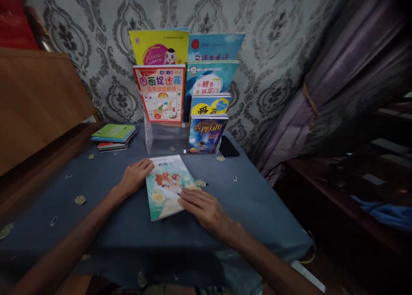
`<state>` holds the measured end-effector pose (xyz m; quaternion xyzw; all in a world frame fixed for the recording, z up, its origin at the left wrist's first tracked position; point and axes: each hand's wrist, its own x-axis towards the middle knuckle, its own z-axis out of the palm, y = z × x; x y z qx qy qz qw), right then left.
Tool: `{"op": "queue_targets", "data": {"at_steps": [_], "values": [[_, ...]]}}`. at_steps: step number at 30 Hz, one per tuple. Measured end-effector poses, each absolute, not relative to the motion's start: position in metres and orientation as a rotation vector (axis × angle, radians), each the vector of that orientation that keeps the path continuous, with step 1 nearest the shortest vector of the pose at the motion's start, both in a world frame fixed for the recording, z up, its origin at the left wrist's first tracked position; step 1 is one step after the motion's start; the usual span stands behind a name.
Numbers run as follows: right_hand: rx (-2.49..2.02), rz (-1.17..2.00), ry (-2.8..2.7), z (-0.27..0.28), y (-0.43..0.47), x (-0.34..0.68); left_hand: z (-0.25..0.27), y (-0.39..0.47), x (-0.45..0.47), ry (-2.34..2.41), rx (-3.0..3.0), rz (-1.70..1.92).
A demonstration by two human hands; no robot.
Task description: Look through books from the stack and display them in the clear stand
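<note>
A thin picture book (169, 188) with a teal and white cover and an orange-red figure lies at the front middle of the table. My left hand (137, 175) is closed at its upper left edge, fingertips on the cover. Over the lower right edge, my right hand (204, 209) holds the book, its fingers side by side across the cover. Both thumbs are mostly hidden. Just behind the book stands a clear acrylic book rack (165, 140), its right column filled with books and its lower left tier showing bare plastic.
On the rack are a yellow-green book (159, 46), a red-bordered book (164, 93), a light blue book (215, 44) and a dark blue book (206, 134). A small book stack (114, 134) lies at left. A black phone (229, 146) rests right of the rack, on the blue tablecloth (106, 230).
</note>
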<state>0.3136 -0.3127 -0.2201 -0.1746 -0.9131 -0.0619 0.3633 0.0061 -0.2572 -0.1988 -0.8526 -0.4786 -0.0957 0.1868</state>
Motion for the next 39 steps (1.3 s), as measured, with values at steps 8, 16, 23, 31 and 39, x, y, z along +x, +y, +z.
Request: {"op": "queue_targets", "data": {"at_steps": [8, 16, 23, 31, 39], "values": [[-0.549, 0.146, -2.643, -0.221, -0.319, 0.295, -0.217, -0.255, -0.003, -1.691, -2.533, -0.283], [-0.588, 0.358, -2.689, -0.209, -0.272, 0.226, -0.24, -0.248, -0.013, -1.94, -2.4, -0.792], [-0.808, 0.456, -2.703, -0.233, -0.211, 0.156, -0.246, -0.251, -0.019, -1.926, -2.378, -0.827], [-0.955, 0.396, -2.599, -0.244, -0.197, 0.181, -0.242, -0.25, -0.019, -1.991, -2.378, -0.744], [-1.152, 0.417, -2.483, -0.249, -0.176, 0.245, -0.237, -0.253, -0.012, -2.058, -2.348, -0.584]]}}
